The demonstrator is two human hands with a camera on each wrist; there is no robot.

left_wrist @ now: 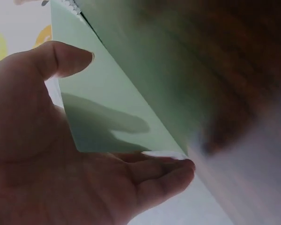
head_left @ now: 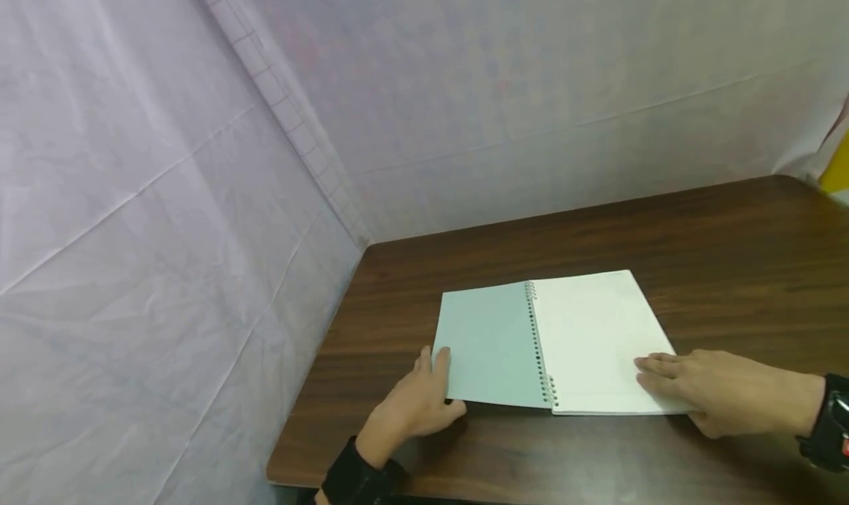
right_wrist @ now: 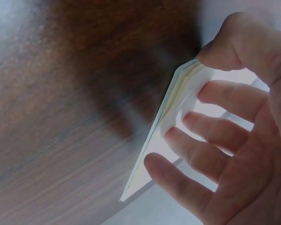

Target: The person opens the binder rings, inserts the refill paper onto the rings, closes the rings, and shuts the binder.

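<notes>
Nearest to the camera is the person's left hand [head_left: 416,405], which lies at the near left corner of the open notebook [head_left: 553,343]. Its fingers [left_wrist: 164,176] are straight and relaxed under the corner of the green cover [head_left: 487,343], and the thumb [left_wrist: 61,58] stands above the cover without closing on it, so this hand supports the cover and does not pinch it. The right hand [head_left: 713,391] rests on the white page [head_left: 597,335]; its fingers [right_wrist: 225,101] are spread and flat, and they press the near right part of the page block down on the table [head_left: 696,232]. In the right wrist view the edges of several sheets show just beyond the fingertips, a little fanned. The notebook lies open and flat on the brown table, the wire spiral [head_left: 540,346] between the two hands, the cover to the left of it and the page to the right. The step in hand looks like the turning or laying down of the cover. To do it well, the right hand should probably keep its flat pressure, so the notebook does not slide on the smooth wood. The left fingers should lift or lower the cover from the corner slowly, with the thumb ready on top, and let it turn around the spiral without bending. A risk is that the thin cover slips off the straight fingers.
</notes>
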